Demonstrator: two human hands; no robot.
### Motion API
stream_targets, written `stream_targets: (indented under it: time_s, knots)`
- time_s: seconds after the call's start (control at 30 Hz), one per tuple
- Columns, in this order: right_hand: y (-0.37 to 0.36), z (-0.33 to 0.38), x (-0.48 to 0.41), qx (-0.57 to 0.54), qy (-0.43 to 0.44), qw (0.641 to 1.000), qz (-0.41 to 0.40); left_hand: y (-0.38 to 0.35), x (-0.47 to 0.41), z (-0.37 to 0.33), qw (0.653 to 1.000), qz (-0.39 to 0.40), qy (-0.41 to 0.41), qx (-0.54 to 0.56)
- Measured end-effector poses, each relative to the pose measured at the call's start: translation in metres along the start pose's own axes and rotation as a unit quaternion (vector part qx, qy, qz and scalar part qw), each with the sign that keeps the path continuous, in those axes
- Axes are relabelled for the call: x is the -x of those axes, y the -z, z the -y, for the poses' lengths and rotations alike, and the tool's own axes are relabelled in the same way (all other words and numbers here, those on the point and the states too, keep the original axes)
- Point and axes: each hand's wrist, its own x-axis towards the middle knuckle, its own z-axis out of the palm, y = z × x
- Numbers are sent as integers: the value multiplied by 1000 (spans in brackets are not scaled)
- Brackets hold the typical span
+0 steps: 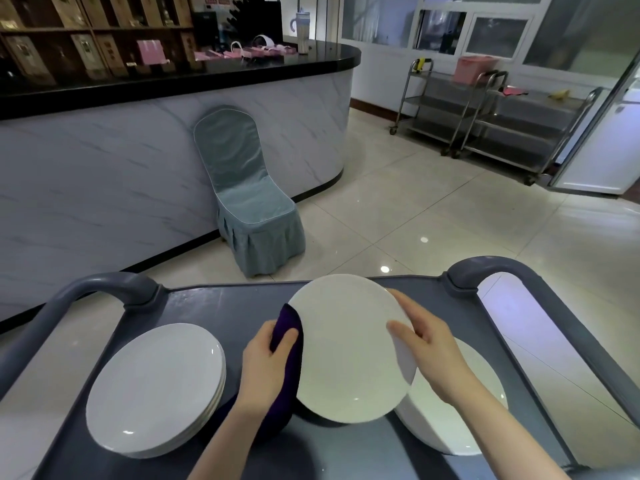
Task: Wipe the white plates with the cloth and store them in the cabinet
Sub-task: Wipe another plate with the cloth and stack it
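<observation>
A white plate (346, 348) is held up over the grey cart (214, 306), tilted toward me. My right hand (429, 348) grips its right rim, thumb on the face and fingers behind. My left hand (268, 362) holds a dark purple cloth (291, 341) against the plate's left edge; the cloth hangs down below the hand. A stack of white plates (156, 389) lies on the cart at the left. Another stack of white plates (460, 410) sits at the right, partly hidden by my right arm and the held plate.
The cart has raised grey handles at the left (104, 285) and right (498, 268). Beyond it stand a chair in a blue-grey cover (249, 202), a curved marble counter (138, 161), and steel trolleys (485, 112) at the back right. The tiled floor lies between them.
</observation>
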Motion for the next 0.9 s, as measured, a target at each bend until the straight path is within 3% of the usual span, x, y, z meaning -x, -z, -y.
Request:
stream_targets:
  time_s: [0.17,0.27,0.43,0.53,0.6,0.73,0.8,0.9]
  knots:
    - [-12,5,-4,120,21,987,109,10,-24,-30,976,119,-127,-129]
    - [-16,4,-8,135,22,982,128,11,-28,-37,967,156,-137,-150]
    - [-5,7,-12,-1,-16,999,29,2,-12,-5,999,1,21,39]
    - [-28,2,-3,-113,-33,987,-106,-30,7,7,966,-105,133,196]
    - [-49,-7,9,-168,-64,970,-164,-38,5,3,945,-142,170,240]
    - [-41,-20,12,-149,-104,976,-122,-13,-9,-5,978,-129,80,145]
    - [-21,-16,-1,-57,-62,993,-85,3,-14,-13,994,-99,-8,46]
    - [-3,2,-22,123,-14,992,25,10,-22,-29,990,27,-120,-65]
